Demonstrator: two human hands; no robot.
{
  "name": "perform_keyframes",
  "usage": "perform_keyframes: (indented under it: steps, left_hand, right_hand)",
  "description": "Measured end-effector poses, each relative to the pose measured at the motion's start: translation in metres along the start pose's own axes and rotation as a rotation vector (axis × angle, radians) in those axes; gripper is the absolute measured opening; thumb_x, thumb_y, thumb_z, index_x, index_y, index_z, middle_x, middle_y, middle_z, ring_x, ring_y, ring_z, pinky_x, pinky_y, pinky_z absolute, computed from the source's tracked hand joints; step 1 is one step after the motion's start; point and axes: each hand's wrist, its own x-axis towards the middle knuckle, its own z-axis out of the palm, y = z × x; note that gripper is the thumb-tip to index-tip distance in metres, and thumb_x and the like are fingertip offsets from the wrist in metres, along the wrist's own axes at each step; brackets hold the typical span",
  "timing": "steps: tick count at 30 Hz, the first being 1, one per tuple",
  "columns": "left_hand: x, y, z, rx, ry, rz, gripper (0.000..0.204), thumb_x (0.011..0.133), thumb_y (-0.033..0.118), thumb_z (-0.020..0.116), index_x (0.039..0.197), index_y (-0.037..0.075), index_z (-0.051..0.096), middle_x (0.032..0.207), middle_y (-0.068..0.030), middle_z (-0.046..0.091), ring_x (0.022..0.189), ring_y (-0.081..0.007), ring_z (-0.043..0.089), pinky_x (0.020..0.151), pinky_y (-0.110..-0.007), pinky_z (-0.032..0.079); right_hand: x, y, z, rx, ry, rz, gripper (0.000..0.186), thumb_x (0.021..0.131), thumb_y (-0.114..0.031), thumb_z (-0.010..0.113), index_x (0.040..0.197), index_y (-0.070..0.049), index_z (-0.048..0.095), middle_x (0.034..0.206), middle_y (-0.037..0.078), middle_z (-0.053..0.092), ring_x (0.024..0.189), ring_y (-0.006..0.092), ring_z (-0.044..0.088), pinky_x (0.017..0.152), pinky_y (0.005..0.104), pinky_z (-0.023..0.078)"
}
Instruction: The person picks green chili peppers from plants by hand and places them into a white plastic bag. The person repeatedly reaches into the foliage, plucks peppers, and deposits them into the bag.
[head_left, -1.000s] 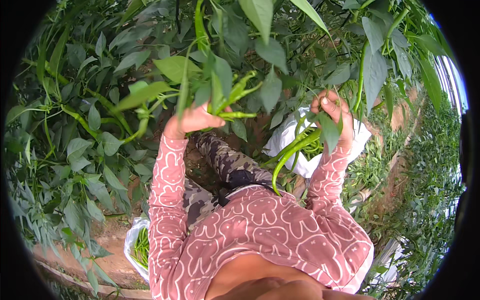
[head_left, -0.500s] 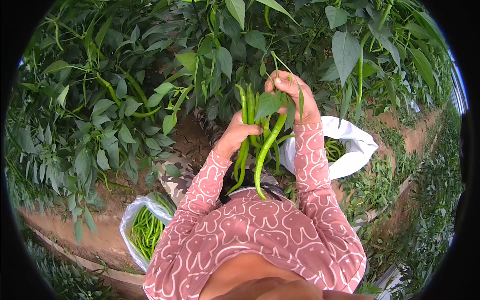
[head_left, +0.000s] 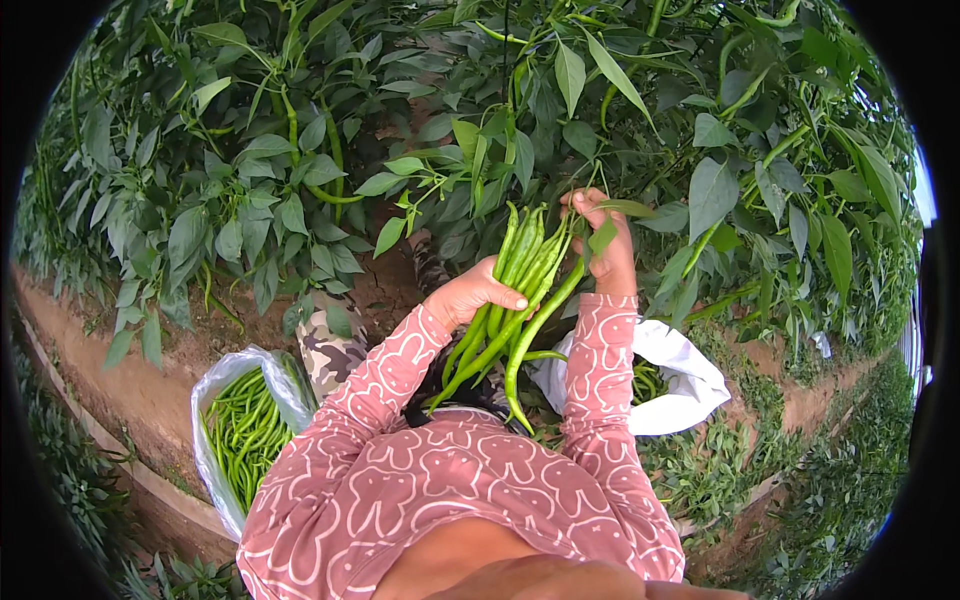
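Observation:
A bunch of long green chili peppers is wrapped in my left hand, the thumb lying across them and their tips hanging over my lap. My right hand is just right of the bunch's top, its fingertips pinched on a thin green pepper stem with a leaf by it. One long curved pepper hangs between the two hands, its upper end close to my right palm. Exactly where the pinched stem leads is hidden by the fingers.
Dense pepper plants stand ahead, with more green peppers hanging among the leaves. A clear plastic bag full of peppers sits at my left. A white sack with peppers inside stands at my right. Bare soil borders the plants.
The view has shifted, so the plants and bags sit elsewhere in it. The peppers in my left hand now fan out more, tilted rightward. My right fingers have shifted up the stem.

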Motion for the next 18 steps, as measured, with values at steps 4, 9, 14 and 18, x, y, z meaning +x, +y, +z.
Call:
perform_keyframes:
  steps: [4, 9, 14, 18]
  left_hand:
    - [0.003, 0.008, 0.008, 0.158, 0.089, 0.019, 0.053, 0.065, -0.004, 0.073, 0.114, 0.001, 0.056, 0.101, -0.0056, 0.063, 0.087, -0.0162, 0.061, 0.080, -0.029, 0.049]
    - [0.007, 0.033, 0.004, 0.361, 0.254, 0.126, 0.051, 0.064, -0.007, 0.069, 0.113, 0.001, 0.056, 0.097, -0.0036, 0.063, 0.085, -0.0133, 0.060, 0.079, -0.027, 0.048]
    - [0.008, 0.040, 0.000, 0.339, 0.234, 0.091, 0.049, 0.069, -0.005, 0.068, 0.115, 0.002, 0.054, 0.101, -0.0032, 0.062, 0.087, -0.0132, 0.060, 0.078, -0.027, 0.048]
    - [0.008, 0.025, 0.004, 0.321, 0.248, 0.185, 0.049, 0.075, 0.007, 0.073, 0.119, 0.004, 0.052, 0.106, -0.0033, 0.059, 0.090, -0.0122, 0.058, 0.078, -0.027, 0.048]
  right_hand:
    - [-0.008, -0.010, -0.015, -0.125, -0.060, -0.007, 0.022, 0.084, -0.028, 0.065, 0.090, -0.007, 0.063, 0.072, -0.003, 0.054, 0.051, 0.0046, 0.043, 0.039, 0.0193, 0.024]
    - [-0.041, -0.022, -0.010, -0.236, -0.056, 0.029, 0.020, 0.080, -0.019, 0.069, 0.088, -0.003, 0.061, 0.064, -0.002, 0.054, 0.054, 0.0053, 0.048, 0.045, 0.0197, 0.033]
    - [-0.046, 0.007, 0.010, -0.293, -0.274, -0.041, 0.016, 0.079, -0.013, 0.069, 0.077, -0.003, 0.057, 0.062, 0.000, 0.055, 0.056, 0.0057, 0.048, 0.052, 0.0211, 0.037]
    - [-0.041, 0.015, 0.015, -0.156, -0.056, -0.097, 0.019, 0.080, -0.011, 0.068, 0.072, -0.004, 0.052, 0.059, -0.002, 0.051, 0.052, 0.0041, 0.046, 0.046, 0.0190, 0.033]
